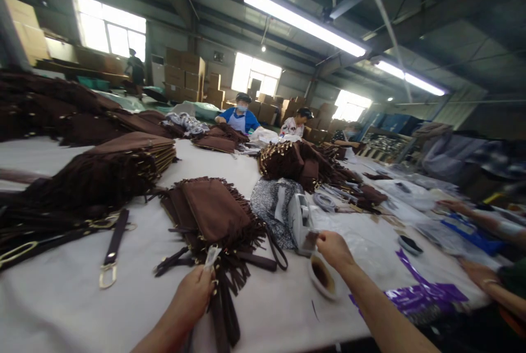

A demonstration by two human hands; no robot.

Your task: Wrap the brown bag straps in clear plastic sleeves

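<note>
My left hand [196, 290] is closed in a pinch around the metal hardware of a dark brown wrist strap, with a small clear plastic piece [212, 257] standing up from its fingertips. That strap lies against a brown fringed pouch [216, 208], one of a small stack. My right hand [335, 249] is closed too, its fingertips pinching what looks like a strip of clear tape [314, 235] at the front of a white tape dispenser [299, 218]. A grey speckled cloth [265, 213] sits behind the dispenser. Just below the right hand is a round dish [322, 276] with a brown inside.
Piles of brown pouches [123, 161] cover the left and the far middle [296, 161] of the white table [82, 309]. A loose strap with a gold clasp [115, 243] lies to the left. Purple packaging [427, 295] and a co-worker's hands [479, 273] are at right. People sit opposite.
</note>
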